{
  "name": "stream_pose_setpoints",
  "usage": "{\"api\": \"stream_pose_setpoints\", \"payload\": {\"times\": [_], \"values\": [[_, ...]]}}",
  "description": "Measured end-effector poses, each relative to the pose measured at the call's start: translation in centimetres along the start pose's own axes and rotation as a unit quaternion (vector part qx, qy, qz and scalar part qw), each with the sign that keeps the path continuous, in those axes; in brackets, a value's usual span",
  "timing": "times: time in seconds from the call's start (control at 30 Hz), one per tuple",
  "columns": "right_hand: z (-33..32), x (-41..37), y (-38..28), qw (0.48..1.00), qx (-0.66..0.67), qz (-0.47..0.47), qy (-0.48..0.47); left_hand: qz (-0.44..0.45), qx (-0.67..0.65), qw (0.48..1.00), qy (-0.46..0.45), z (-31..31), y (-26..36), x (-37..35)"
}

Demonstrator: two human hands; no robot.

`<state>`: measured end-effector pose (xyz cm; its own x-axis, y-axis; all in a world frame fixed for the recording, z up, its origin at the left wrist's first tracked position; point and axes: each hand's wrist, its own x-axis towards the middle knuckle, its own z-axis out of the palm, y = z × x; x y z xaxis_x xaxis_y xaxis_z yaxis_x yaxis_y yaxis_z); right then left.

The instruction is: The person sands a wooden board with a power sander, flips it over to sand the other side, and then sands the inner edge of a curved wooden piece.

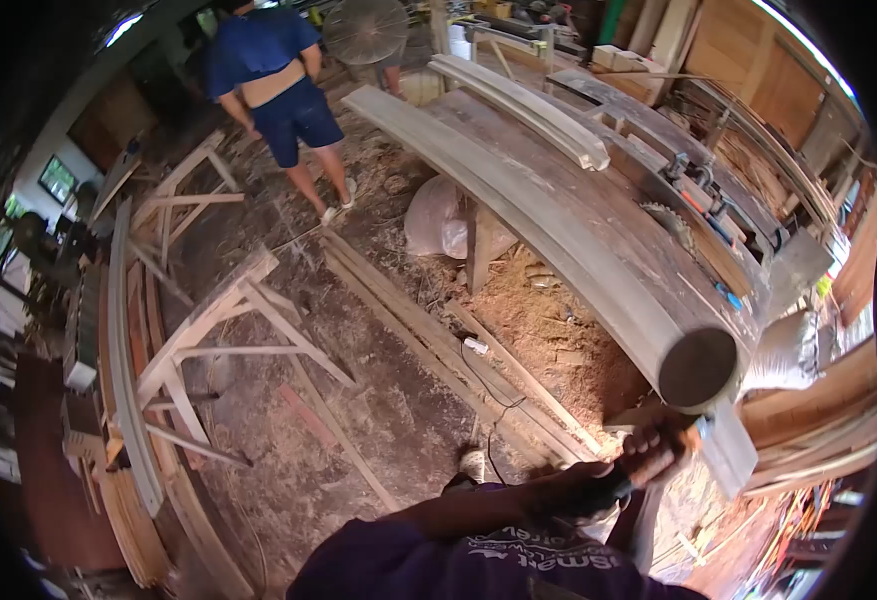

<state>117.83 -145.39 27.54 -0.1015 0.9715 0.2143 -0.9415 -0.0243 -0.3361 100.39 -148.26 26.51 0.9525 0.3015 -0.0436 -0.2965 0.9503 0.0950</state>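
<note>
My left arm reaches across to the right, and its hand (648,455) is closed around a hand-held power tool that looks like an angle grinder (613,488). A round dark disc (698,368) at the tool's head overlaps the near end of a long pale wooden beam (558,255). That beam lies along the edge of a wooden workbench (648,225). My right hand is hidden behind the tool and my body.
A second beam (518,108) lies farther back on the bench, near a circular saw blade (668,222). Wooden trestles (208,310) stand at left. Long boards (438,335) and a black cord (493,430) lie on the sawdust-strewn floor. A person (278,85) stands by a fan (366,30).
</note>
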Motion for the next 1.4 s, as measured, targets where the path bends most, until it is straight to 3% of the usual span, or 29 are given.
{"api": "stream_pose_setpoints", "payload": {"times": [0.03,0.1,0.13,0.17,0.23,0.3,0.37,0.43,0.47,0.57,0.6,0.63,0.7,0.73,0.77,0.83,0.87,0.9,0.93,0.97,1.0,1.03,1.1,1.3,1.4], "values": [[2.4,1.8,1.4,0.999,0.042,0.021,0.023,0.018,-0.016,0.999,-0.030,-1.1,-0.3,-0.6],[3.6,4.7,1.5,0.989,-0.134,0.051,0.038,0.129,0.129,0.981,0.070,0.4,2.4,-2.3],[4.5,5.9,1.6,0.983,-0.170,0.022,0.068,0.197,0.207,0.951,0.118,0.6,3.6,-3.4],[5.5,7.0,1.6,0.973,-0.208,-0.004,0.098,0.270,0.386,0.873,0.124,0.6,4.6,-4.8],[5.7,8.4,1.1,0.966,-0.221,-0.050,0.123,0.308,0.502,0.793,0.159,2.8,4.8,-6.5],[5.9,8.9,0.5,0.975,-0.192,-0.046,0.101,0.256,0.550,0.776,0.174,2.9,5.8,-6.3],[6.1,8.9,1.1,0.968,-0.190,-0.075,0.143,0.274,0.549,0.772,0.164,1.7,6.2,-5.4],[4.4,8.9,1.5,0.957,-0.219,-0.086,0.169,0.296,0.630,0.701,0.155,0.5,7.2,-5.2],[3.2,8.7,1.4,0.945,-0.253,-0.097,0.183,0.284,0.645,0.690,0.168,0.2,7.6,-5.1],[2.7,8.9,1.9,0.891,-0.380,-0.016,0.248,0.204,0.642,0.724,0.150,-6.2,8.1,-2.9],[2.8,9.6,2.3,0.869,-0.425,-0.013,0.253,0.052,0.626,0.760,0.167,-5.4,9.6,-2.5],[3.1,10.1,2.1,0.803,-0.508,0.032,0.309,0.045,0.629,0.761,0.152,-6.2,10.2,-1.6],[1.9,11.8,2.7,0.639,-0.736,0.022,0.223,0.241,0.702,0.670,0.022,-7.5,10.7,0.2],[2.0,12.9,3.6,0.731,-0.606,0.066,0.306,0.190,0.644,0.741,0.027,-7.4,11.3,0.9],[-2.6,12.7,4.0,0.660,-0.724,0.045,0.197,0.135,0.527,0.837,0.063,-5.5,12.7,1.4],[-0.4,16.2,6.8,0.643,-0.713,0.136,0.245,0.069,0.443,0.881,0.148,-5.0,16.1,3.5],[-0.6,18.3,8.3,0.663,-0.684,0.130,0.276,0.183,0.475,0.823,0.251,-4.7,16.2,3.7],[-0.8,19.3,9.8,0.679,-0.647,0.138,0.319,0.133,0.526,0.814,0.209,-9.1,15.3,3.8],[-1.0,20.3,10.3,0.618,-0.662,0.235,0.352,0.110,0.491,0.833,0.229,-8.4,16.1,2.4],[-0.4,21.8,11.1,0.580,-0.689,0.253,0.353,0.103,0.465,0.846,0.241,-7.1,19.1,1.9],[0.2,23.2,11.7,0.575,-0.688,0.257,0.360,0.104,0.382,0.880,0.263,-6.0,21.0,1.1],[0.9,24.2,12.5,0.571,-0.686,0.263,0.367,0.119,0.480,0.833,0.249,-7.3,21.3,0.4],[1.1,25.7,13.6,0.572,-0.683,0.255,0.377,0.096,0.402,0.871,0.267,-5.7,24.0,-0.6],[0.2,31.0,16.7,0.552,-0.673,0.294,0.393,0.047,0.378,0.881,0.281,-6.8,29.9,-2.2],[0.0,33.6,18.8,0.554,-0.674,0.300,0.387,0.073,0.355,0.887,0.285,-8.3,32.2,-3.4]]}}
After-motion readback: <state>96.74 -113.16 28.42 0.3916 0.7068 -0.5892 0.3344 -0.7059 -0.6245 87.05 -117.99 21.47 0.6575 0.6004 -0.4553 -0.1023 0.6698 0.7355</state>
